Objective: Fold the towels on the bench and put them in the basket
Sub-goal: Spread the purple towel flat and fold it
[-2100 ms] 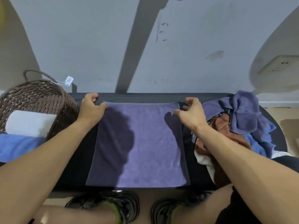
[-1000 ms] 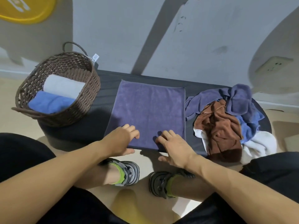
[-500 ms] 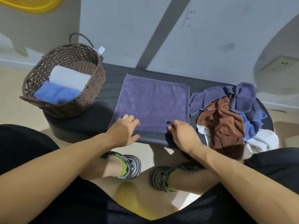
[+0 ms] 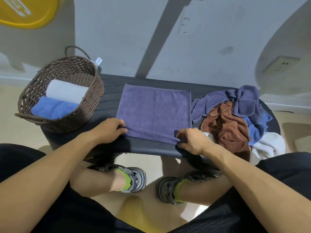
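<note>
Purple towel point(image 4: 154, 108): flat on bench point(image 4: 109, 84), near edge apparently rolled between left hand point(image 4: 109, 130) and right hand point(image 4: 191, 140), each pinching a corner. Basket point(image 4: 87, 105) left.

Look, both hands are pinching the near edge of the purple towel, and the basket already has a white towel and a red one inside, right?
Almost. The head view shows the left hand and right hand pinching the near edge of the purple towel, and the basket does hold a white towel. The other towel inside is blue, not red.
</note>
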Demonstrator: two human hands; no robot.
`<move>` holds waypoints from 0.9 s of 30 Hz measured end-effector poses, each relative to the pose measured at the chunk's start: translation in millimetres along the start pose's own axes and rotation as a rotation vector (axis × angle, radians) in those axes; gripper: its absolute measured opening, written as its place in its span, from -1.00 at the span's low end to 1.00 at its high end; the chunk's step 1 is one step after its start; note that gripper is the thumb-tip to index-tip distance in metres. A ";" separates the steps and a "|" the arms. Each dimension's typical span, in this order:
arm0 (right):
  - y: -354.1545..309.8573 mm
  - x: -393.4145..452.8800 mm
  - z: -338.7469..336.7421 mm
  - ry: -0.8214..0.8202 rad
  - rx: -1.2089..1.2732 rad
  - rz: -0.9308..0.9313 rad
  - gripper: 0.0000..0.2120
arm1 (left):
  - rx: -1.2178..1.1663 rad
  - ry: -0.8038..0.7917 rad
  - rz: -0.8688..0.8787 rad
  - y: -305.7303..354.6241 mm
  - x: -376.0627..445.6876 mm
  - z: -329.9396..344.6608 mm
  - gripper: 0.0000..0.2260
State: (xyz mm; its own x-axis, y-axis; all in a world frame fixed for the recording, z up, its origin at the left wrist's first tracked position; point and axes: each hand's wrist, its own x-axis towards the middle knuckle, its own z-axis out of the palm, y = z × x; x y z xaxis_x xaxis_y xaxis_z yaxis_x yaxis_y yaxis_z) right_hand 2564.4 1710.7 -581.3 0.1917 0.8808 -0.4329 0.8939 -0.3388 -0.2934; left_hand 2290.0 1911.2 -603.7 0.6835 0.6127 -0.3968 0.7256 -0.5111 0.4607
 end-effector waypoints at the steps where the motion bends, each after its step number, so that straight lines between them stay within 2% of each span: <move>1: 2.4 -0.2 -5.8 -0.038 -0.013 0.005 -0.80 | 0.004 -0.015 0.005 -0.9 0.6 -1.6 -0.81; 4: 10.0 -0.8 -19.8 -0.200 -0.007 0.051 -0.81 | 0.058 -0.110 0.052 -2.3 0.3 -4.7 -0.77; 7: 15.9 -2.5 -29.6 -0.355 0.179 0.140 -0.81 | 0.099 -0.215 0.048 -3.2 -2.0 -6.8 -0.74; 10: 19.4 -3.0 -31.8 -0.331 0.436 0.175 -0.77 | 0.060 -0.251 0.019 -7.6 -3.2 -13.9 -0.75; 12: 20.3 -0.9 -29.1 -0.207 0.694 0.195 -0.80 | -0.085 -0.108 0.016 -10.5 -1.3 -19.1 -0.78; 14: 20.3 4.4 -24.8 -0.068 0.978 0.242 -0.90 | -0.294 0.147 -0.028 -11.4 2.0 -20.5 -0.87; 15: 20.5 7.2 -22.5 -0.014 1.107 0.274 -0.88 | -0.413 0.250 -0.072 -11.0 4.0 -19.1 -0.90; 16: 21.4 9.8 -19.4 0.025 1.210 0.306 -0.84 | -0.560 0.293 -0.144 -11.8 6.5 -15.9 -0.93; 17: 22.6 11.5 -15.9 0.051 1.269 0.326 -0.84 | -0.729 0.273 -0.232 -12.7 8.2 -11.5 -0.95; 19: 23.7 11.1 -9.8 0.077 1.250 0.338 -0.87 | -0.941 0.148 -0.393 -15.4 6.1 -1.9 -0.83; 21: 24.8 10.2 -4.2 0.090 1.138 0.344 -0.89 | -0.928 0.121 -0.453 -20.7 2.6 6.2 -0.76; 23: 25.4 10.3 0.6 0.131 1.003 0.315 -0.88 | -0.799 0.171 -0.428 -22.8 -0.1 11.9 -0.82; 25: 26.3 11.7 2.4 0.184 0.829 0.286 -0.94 | -0.558 0.208 -0.334 -21.4 -3.4 14.1 -0.90; 27: 28.6 12.8 2.1 0.203 0.689 0.287 -0.92 | -0.316 0.217 -0.246 -20.3 -5.5 15.6 -0.87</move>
State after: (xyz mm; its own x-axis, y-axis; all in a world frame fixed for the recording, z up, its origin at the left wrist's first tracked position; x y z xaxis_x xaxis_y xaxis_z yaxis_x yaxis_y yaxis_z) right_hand 2591.5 1711.6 -597.0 0.5079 0.7482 -0.4268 0.3570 -0.6338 -0.6862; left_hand 2272.8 1908.8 -623.3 0.4370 0.8224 -0.3642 0.7813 -0.1464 0.6067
